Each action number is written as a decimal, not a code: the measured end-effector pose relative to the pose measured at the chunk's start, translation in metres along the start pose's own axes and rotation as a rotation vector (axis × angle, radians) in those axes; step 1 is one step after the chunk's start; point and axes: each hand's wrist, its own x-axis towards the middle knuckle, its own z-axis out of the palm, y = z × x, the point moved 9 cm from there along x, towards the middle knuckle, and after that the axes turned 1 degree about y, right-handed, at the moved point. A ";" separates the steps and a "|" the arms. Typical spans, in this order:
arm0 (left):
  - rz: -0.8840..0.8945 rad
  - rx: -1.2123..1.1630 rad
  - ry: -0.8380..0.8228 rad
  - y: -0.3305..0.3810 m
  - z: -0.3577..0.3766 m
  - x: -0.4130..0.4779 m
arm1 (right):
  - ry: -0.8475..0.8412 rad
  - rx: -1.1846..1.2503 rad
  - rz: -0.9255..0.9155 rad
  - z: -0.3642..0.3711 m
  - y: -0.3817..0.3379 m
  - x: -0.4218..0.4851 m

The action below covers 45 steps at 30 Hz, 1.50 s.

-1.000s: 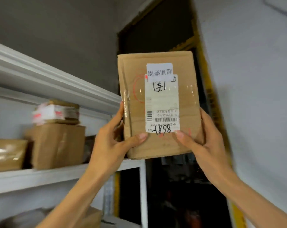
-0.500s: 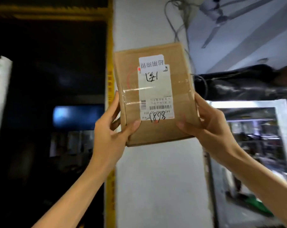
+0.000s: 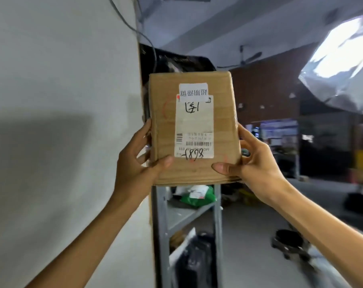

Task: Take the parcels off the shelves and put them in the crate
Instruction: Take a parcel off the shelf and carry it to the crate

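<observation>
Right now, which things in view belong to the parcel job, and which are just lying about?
Job: cardboard parcel, gripped by left hand and right hand; green parcel on the grey shelf.
Lying about: wall cable, ceiling fan, silvery bag, black wheeled object.

Parcel, front face, as I read it:
1. White sticker at top: printed Chinese chars, upside down to me, not legible.
2. White shipping label below, top edge under the sticker. One handwritten black char near its top, inverted.
3. Barcodes low on the label, small print beside them blurred.
4. Printed no. starts 642, ends 031; middle unclear.
5. Handwritten black digits at the bottom edge: 868, then an unclear mark.
6. Green bag behind, white tag: unreadable.
</observation>
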 end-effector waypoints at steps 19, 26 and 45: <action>-0.780 -0.295 -0.416 -0.389 0.245 -0.209 | 0.344 -0.360 0.643 -0.132 0.373 -0.182; -1.055 -0.254 -0.565 -0.527 0.311 -0.318 | 0.408 -0.315 0.961 -0.154 0.526 -0.262; -1.679 -0.050 -0.993 -0.897 0.417 -0.697 | 0.595 -0.187 1.675 -0.139 0.943 -0.543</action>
